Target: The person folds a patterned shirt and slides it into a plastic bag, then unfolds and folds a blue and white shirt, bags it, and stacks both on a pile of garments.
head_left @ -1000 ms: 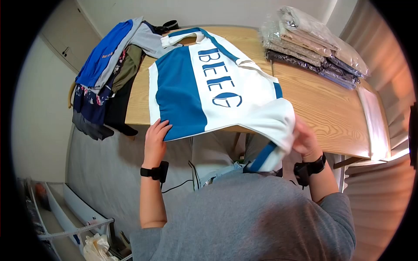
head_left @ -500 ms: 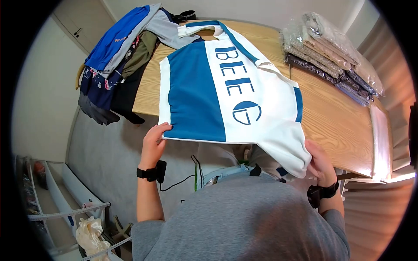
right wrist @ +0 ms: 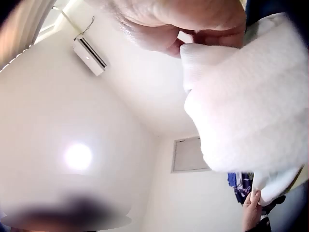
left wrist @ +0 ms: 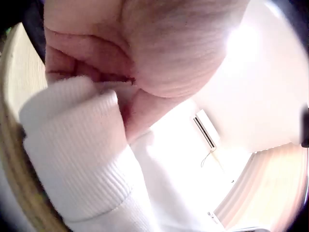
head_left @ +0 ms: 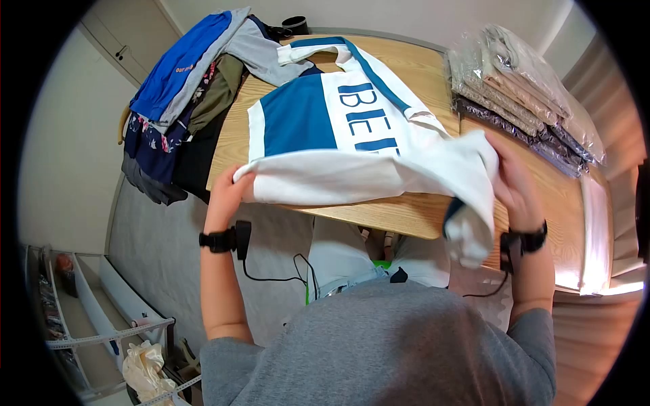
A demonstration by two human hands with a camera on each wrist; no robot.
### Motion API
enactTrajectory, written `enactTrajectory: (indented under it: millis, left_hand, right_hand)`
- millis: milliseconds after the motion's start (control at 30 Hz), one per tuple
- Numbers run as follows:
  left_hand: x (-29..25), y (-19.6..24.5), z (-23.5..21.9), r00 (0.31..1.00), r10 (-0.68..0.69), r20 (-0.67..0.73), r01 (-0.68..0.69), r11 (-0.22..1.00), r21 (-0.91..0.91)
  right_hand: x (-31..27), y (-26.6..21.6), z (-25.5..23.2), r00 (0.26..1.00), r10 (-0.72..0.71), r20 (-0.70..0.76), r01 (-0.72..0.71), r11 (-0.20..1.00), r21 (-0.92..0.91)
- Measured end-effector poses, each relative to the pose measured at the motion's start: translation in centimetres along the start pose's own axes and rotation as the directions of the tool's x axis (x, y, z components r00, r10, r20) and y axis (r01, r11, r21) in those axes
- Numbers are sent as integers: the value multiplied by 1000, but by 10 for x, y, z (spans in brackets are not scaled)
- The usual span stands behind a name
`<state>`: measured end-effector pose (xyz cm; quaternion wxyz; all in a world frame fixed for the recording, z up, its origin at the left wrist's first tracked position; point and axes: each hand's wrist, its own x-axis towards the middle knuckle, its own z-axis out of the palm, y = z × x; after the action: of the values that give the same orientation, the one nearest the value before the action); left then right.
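A white and blue sweatshirt (head_left: 298, 115) with dark blue lettering lies on the wooden table, one sleeve bent across its far end. Its near part is folded back as a white band that covers the lower letters. My left hand (head_left: 229, 193) grips the white cloth at the band's left end; in the left wrist view its fingers curl round a ribbed white cuff (left wrist: 82, 164). At the right end, my right hand (head_left: 516, 189) pinches raised white cloth (right wrist: 246, 106), its fingertips partly hidden behind it. Some fabric hangs below the right hand at the table's front edge.
Clothes, among them a blue garment (head_left: 179, 71), are heaped over something at the table's left end. Folded items in clear plastic (head_left: 521, 88) are stacked at the back right. A dark cup (head_left: 295, 26) stands at the far edge. Shelving (head_left: 101, 318) is at lower left.
The sweatshirt's near edge, flat and facing me before, is now turned up over the lettering. Both hands have moved up over the table, the left one slightly outward, and the left now holds the cuff.
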<state>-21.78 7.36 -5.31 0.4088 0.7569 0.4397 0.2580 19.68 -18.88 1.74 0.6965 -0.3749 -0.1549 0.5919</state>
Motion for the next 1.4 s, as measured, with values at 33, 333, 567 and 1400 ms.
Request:
enactTrajectory:
  millis: [33,333,567,1400]
  left_hand:
    - [18,-14,8,999,-19,-43,15,996,-87]
    - [-5,-24,20,982,-75,-171,60,994,-93]
    - [-9,-19,33,987,-102,-127,88,990,-110]
    - [-13,0,33,991,87,100,-99,987,126]
  right_hand:
    - [20,-2,4,996,-32,81,33,999,-8]
    - [24,-10,-62,983,-80,-163,-132,302,-944]
    - [16,5,-74,996,27,-88,-92,287,-954]
    - [138,28,30,955,34,295,238,-682,-692]
